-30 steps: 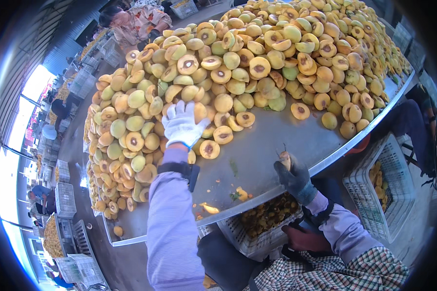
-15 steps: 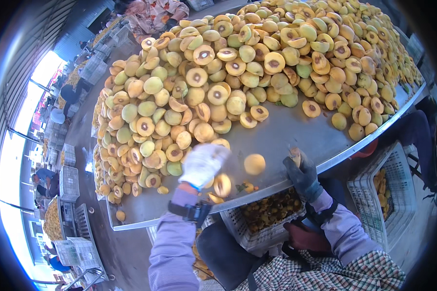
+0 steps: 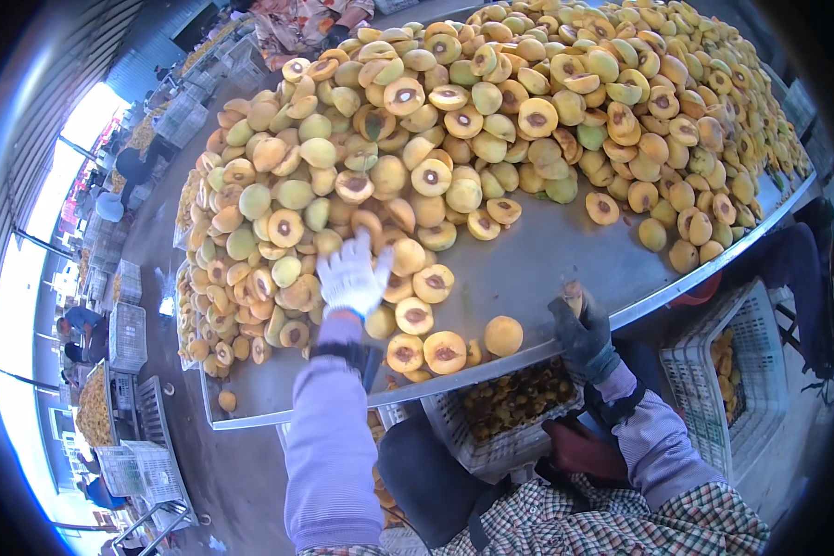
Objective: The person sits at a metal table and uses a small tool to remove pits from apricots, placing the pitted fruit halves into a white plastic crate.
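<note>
A big heap of halved yellow peaches covers most of the metal table. My left hand, in a white glove, reaches onto the heap's near left side with its fingers spread over the fruit. Just right of it, several loose halves lie cut side up, and two of them, such as this peach half, rest near the table's front edge beside a rounded peach. My right hand, dark-gloved, is closed at the front edge around a small tan-handled tool; its working end is hard to make out.
Below the table edge stands a white crate holding dark fruit scraps. Another white crate with yellow pieces is at the right. Across the table a person in a patterned top works. Stacked crates line the left.
My left hand has moved up and left onto the heap, its fingers now spread. More peach halves lie near the front edge. My right hand stays almost in place with the tool.
</note>
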Available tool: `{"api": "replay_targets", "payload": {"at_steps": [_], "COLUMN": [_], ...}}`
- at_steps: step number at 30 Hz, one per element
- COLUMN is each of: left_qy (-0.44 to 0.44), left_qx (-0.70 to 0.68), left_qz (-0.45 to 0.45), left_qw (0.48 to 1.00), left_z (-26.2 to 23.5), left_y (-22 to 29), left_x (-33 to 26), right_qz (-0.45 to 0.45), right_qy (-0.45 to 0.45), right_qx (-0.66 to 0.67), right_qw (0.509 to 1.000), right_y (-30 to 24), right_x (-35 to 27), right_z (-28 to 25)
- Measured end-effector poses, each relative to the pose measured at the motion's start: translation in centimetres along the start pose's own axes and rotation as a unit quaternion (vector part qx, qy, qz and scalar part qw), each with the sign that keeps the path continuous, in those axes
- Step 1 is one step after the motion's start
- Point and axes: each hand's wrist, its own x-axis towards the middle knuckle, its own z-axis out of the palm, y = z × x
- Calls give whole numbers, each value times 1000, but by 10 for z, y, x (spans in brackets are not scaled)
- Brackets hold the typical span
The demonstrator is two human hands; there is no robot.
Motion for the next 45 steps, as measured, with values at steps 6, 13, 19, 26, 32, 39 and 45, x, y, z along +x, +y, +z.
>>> {"api": "replay_targets", "payload": {"at_steps": [6,13,19,26,32,39,45], "left_qy": [-187,110,10,-5,-117,-52,-58], "left_qx": [-210,-240,1,-49,-159,-9,-43], "left_qz": [88,61,-97,267,114,219,216], "left_qw": [956,963,995,962,974,974,974], "left_z": [1,-40,-30,50,-69,-39,-8], "left_y": [-7,-2,44,12,75,141,159], "left_x": [-91,-16,37,-24,-6,93,76], "right_qz": [-47,-25,-19,-55,-111,-83,-61], "right_qy": [32,10,6,13,41,-43,-17], "right_qx": [-19,-21,-71,-65,-111,-133,-73], "right_qw": [998,999,997,996,987,987,995], "right_y": [-10,3,2,4,-14,-25,-28], "right_x": [2,0,1,5,7,2,2], "right_z": [10,5,3,8,4,-3,-6]}}
